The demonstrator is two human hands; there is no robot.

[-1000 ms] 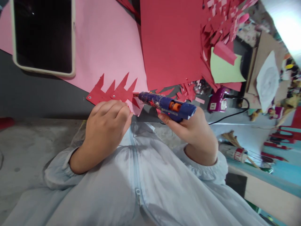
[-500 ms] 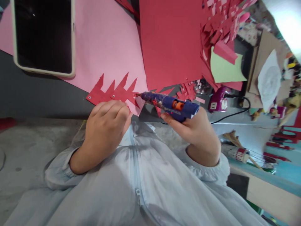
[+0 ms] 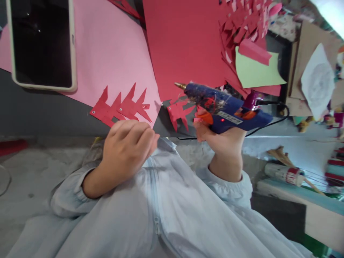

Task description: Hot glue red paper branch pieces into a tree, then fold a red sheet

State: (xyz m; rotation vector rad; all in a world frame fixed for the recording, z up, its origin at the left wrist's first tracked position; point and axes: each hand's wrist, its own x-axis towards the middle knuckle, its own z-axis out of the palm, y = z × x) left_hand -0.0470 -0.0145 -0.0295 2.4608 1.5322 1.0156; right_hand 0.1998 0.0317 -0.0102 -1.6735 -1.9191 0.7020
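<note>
My right hand (image 3: 223, 143) is wrapped around the handle of a blue hot glue gun (image 3: 228, 107). Its brass nozzle points left over the red paper, and a small red light glows on its side. At the table edge my left hand (image 3: 129, 147) is curled closed; its fingertips and anything in them are hidden. Just beyond it are two overlapping red paper fish (image 3: 133, 107) with small stick-on eyes, partly on the pink sheet. A shiny spot shows on the tail of the right-hand one. Another red paper fish shape (image 3: 178, 113) lies between the hands.
A phone (image 3: 41, 43) rests on the pink sheet (image 3: 113, 50) at left. A red sheet (image 3: 185, 43) spreads across the middle. Red paper scraps (image 3: 244, 21), a green paper piece (image 3: 258, 68) and a purple socket block (image 3: 252, 100) with a black cable are at right.
The glue gun has moved right and away from the fish tail, its nozzle now over the red sheet. My left hand has drawn slightly back toward me, baring more of the fish.
</note>
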